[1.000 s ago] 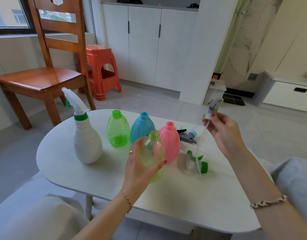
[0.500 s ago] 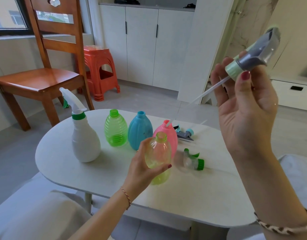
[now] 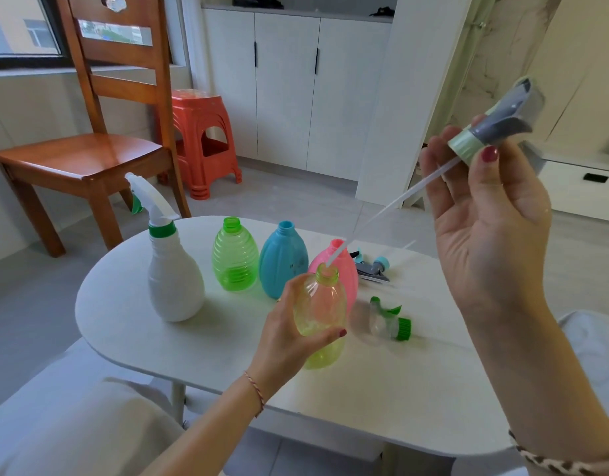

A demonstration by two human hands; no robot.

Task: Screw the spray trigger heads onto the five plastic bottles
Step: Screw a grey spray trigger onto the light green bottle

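Nearest the camera, the left hand wraps its fingers and thumb round the belly of a clear yellow-green bottle, held upright just above the white table. The right hand is raised high and close to the lens, pinching the pale green collar of a grey trigger head between thumb and fingertips. From that collar a thin white dip tube slants down to the left, its lower tip at the open mouth of the held bottle; whether it has actually entered the neck is hard to say from this angle. On the table just right of the bottle lies a clear trigger head with a green collar, on its side. Behind the held bottle stands a pink bottle, partly hidden, and beside it lies a grey trigger head with a blue collar. Further left stand a blue bottle and a ribbed green bottle, both with open necks, then a white bottle already wearing its white sprayer. Beyond the table are a wooden chair, an orange plastic stool and white cabinets.
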